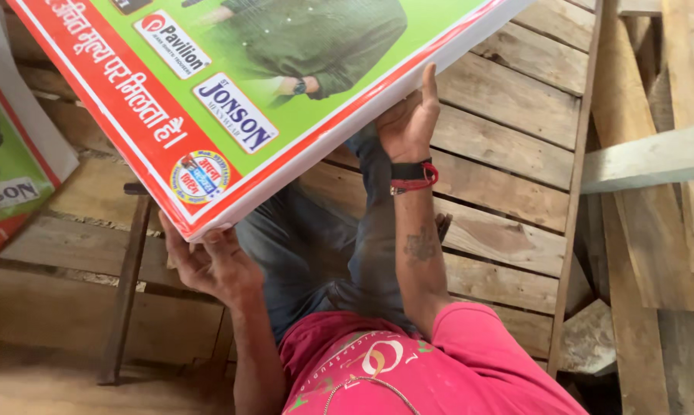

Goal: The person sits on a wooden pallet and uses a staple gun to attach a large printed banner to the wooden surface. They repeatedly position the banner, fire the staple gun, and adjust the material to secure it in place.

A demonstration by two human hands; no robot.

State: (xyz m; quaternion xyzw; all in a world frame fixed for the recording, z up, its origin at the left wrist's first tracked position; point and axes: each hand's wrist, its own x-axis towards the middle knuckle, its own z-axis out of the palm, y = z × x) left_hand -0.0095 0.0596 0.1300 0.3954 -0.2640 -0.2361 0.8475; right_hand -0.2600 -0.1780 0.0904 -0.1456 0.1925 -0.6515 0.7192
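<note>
Both hands support one large flat signboard (231, 84), a white-edged panel with a red border and a green printed face, which fills the upper left and centre of the frame and tilts down toward the lower left. Left hand (212, 265), at lower centre-left, cups the board's lowest corner from underneath: the palm faces up, the fingers (222, 237) curl against the white edge, and the thumb side disappears behind the panel. Right hand (408, 123), near the middle of the frame, presses up against the long lower edge of the board, with the fingers stretched along the white rim and the fingertips reaching past it. A black and red wristband (413, 175) circles that wrist, and a small dark tattoo (420, 246) marks the forearm below it.

Beneath the arms, the person's grey-blue trousers (316, 238) and pink shirt (439, 361) occupy the lower centre. A second signboard (9, 169) of the same green, red and white pattern lies at the left edge of the frame, apart from the held one. Rough wooden planks (508, 146) form the surface under everything, with a thin wooden batten (573, 200) running top to bottom right of centre. Loose boards (654, 157) lie stacked at the right edge, and a dark metal bar (128, 284) stands at lower left.
</note>
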